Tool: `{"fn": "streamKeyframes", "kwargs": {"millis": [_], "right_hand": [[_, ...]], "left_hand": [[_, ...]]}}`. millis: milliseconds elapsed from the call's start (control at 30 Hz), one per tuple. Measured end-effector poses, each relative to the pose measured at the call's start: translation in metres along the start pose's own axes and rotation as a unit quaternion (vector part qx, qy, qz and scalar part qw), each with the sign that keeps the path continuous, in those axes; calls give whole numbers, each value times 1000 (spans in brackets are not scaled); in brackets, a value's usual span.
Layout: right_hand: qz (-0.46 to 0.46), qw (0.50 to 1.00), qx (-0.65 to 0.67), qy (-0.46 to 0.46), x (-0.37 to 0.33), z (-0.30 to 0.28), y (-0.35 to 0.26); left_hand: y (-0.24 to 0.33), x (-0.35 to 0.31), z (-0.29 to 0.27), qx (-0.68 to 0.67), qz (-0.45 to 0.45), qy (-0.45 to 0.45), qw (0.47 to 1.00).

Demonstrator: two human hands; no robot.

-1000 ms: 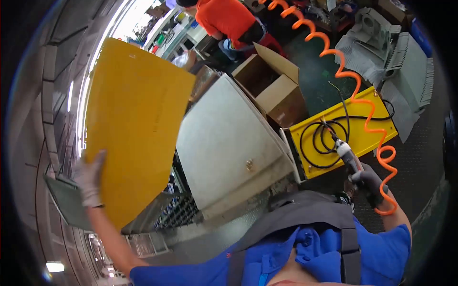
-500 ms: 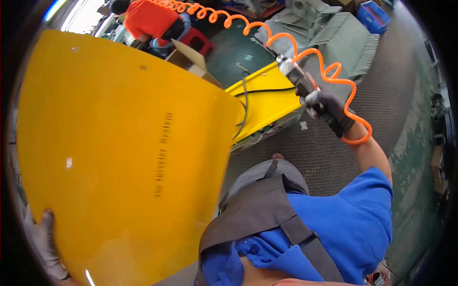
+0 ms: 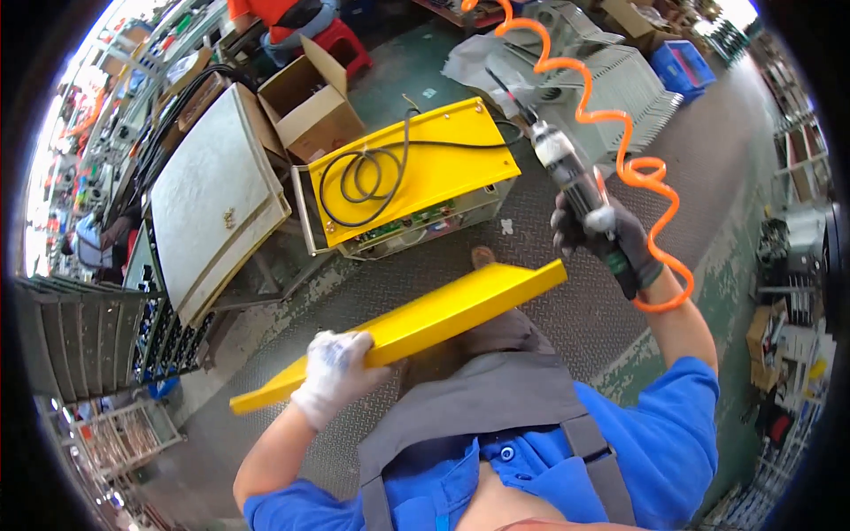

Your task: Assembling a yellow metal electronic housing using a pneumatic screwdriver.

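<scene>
In front of my waist a bent yellow sheet-metal panel point(image 3: 443, 314) is tilted nearly edge-on. My left hand point(image 3: 336, 372), in a white glove, grips it near its left part. My right hand point(image 3: 611, 234), in a dark glove with pale fingertips, is wrapped round a black and silver air screwdriver point(image 3: 571, 173). The tool's long bit points up and away to the left. An orange coiled air hose point(image 3: 627, 168) runs from it toward the top of the view. Beyond the panel stands a metal machine case point(image 3: 469, 212) with a yellow side point(image 3: 443, 168) facing up, and a black cable point(image 3: 376, 150) lies looped on it.
Left of the case is a workbench point(image 3: 217, 203) with a pale curved top and a few small brass-coloured parts point(image 3: 228, 217). An open cardboard box point(image 3: 314, 119) stands behind. Stacked grey panels point(image 3: 629, 97) and a blue bin point(image 3: 682, 69) are far right. Another person point(image 3: 283, 22) works by a red stool point(image 3: 347, 44).
The yellow panel has swung from facing me broadly at the left to nearly edge-on, lower and nearer my waist. The workbench and machine case are now uncovered. My right hand still holds the screwdriver.
</scene>
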State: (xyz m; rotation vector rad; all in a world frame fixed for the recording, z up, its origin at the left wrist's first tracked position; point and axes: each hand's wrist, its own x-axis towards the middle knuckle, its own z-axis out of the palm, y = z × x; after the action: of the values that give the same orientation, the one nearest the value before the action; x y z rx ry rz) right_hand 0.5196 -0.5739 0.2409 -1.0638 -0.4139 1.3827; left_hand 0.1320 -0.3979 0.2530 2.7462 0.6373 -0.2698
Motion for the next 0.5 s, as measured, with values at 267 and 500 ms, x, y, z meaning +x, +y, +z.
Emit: {"fn": "streamKeyframes", "kwargs": {"millis": [267, 500], "right_hand": [[104, 992, -65, 5, 56, -97, 22], [178, 911, -368, -54, 162, -118, 85]], "left_hand": [[-2, 145, 86, -26, -53, -185, 981], [5, 240, 149, -77, -84, -214, 970]]}}
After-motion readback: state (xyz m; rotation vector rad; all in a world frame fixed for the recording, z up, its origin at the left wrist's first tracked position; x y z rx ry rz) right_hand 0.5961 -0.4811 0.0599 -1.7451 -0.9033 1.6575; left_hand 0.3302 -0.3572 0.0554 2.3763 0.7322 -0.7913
